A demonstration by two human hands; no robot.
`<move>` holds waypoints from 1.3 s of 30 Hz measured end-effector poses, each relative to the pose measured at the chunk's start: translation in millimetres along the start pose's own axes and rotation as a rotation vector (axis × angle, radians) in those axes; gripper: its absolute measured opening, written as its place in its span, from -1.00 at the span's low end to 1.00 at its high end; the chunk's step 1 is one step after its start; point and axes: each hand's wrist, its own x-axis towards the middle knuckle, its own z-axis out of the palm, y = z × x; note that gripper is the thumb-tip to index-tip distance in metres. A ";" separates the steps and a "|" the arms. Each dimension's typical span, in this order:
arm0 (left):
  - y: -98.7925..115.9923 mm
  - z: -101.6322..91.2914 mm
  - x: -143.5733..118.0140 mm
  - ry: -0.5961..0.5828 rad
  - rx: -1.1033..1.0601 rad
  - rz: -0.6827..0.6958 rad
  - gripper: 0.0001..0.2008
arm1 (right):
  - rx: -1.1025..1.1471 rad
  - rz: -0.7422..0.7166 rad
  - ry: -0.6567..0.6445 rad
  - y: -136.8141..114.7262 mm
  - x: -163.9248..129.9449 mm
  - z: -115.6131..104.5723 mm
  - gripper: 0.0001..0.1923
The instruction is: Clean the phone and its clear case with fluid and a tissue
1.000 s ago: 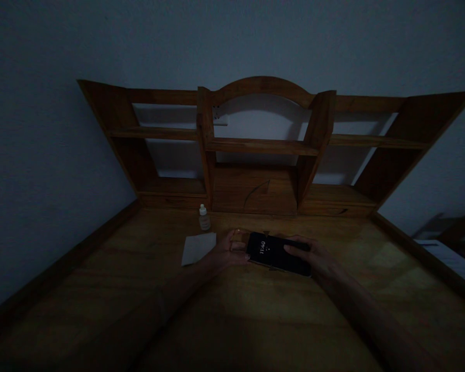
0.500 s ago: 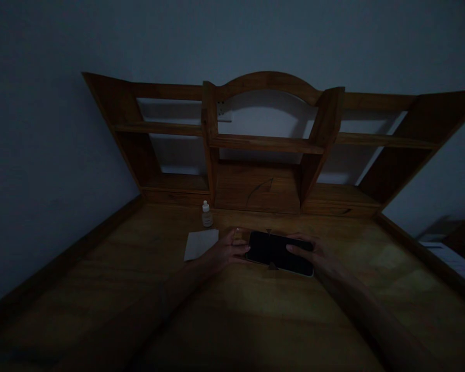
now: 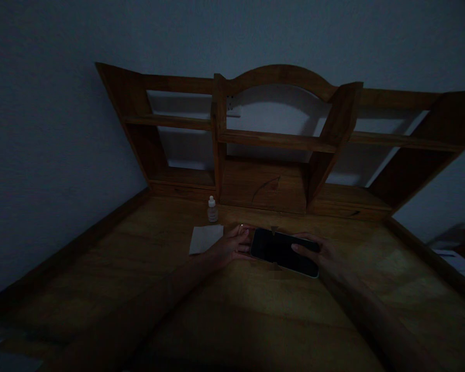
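In the dim head view, a black-screened smartphone (image 3: pixel 275 249) is held above the desk, its right end tilted toward me. My right hand (image 3: pixel 318 251) grips that end, thumb across the screen and fingers behind. Past the phone's left end shows a see-through edge that looks like a clear phone case (image 3: pixel 246 227). Closed on that edge is my left hand (image 3: pixel 232 244), its fingers bent and its thumb off the screen. How far the case wraps the phone is too dark to tell. Just left of my left hand lies a white paper sheet (image 3: pixel 205 239).
A small dropper bottle (image 3: pixel 212 212) with a white cap stands behind the paper. Along the back of the wooden desk (image 3: pixel 232 310) rises a wooden shelf unit (image 3: pixel 263 137) against the wall. Raised ledges edge the desk, and papers (image 3: pixel 457 266) lie beyond the right one.
My left thumb has come off the phone's screen, and the left fingers have curled at the case's edge. The right hand keeps its hold. The whole view has shifted slightly.
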 end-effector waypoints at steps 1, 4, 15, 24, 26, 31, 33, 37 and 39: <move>0.4 0.6 -0.2 -0.002 0.000 -0.002 -0.59 | 0.002 0.001 0.010 0.7 0.3 0.4 -0.54; 0.9 2.1 -0.1 0.015 -0.017 -0.020 -0.53 | 0.024 0.018 0.015 4.2 1.3 2.1 -0.54; 3.4 1.2 0.9 -0.008 -0.099 -0.036 -0.46 | -0.054 -0.048 -0.026 -2.6 -2.0 1.1 -0.55; 1.3 18.1 -3.2 0.041 -0.163 -0.029 -0.59 | -0.022 -0.047 -0.004 -2.2 -5.6 12.3 -0.53; 1.0 18.7 -2.1 0.031 -0.168 -0.045 -0.58 | 0.002 -0.023 -0.012 -2.0 -5.6 12.2 -0.53; 0.2 18.6 2.7 -0.062 -0.239 -0.156 -0.44 | -0.019 -0.049 -0.038 3.1 -3.8 12.9 -0.58; 0.2 19.3 3.5 -0.069 -0.257 -0.176 -0.38 | -0.027 -0.070 -0.027 5.6 -3.2 14.8 -0.59; 1.5 21.8 1.7 -0.080 -0.274 -0.181 -0.33 | -0.025 -0.079 -0.024 8.6 -2.4 18.2 -0.59; 2.6 24.0 -0.4 -0.084 -0.285 -0.191 -0.33 | -0.021 -0.079 -0.015 8.6 -2.3 19.3 -0.57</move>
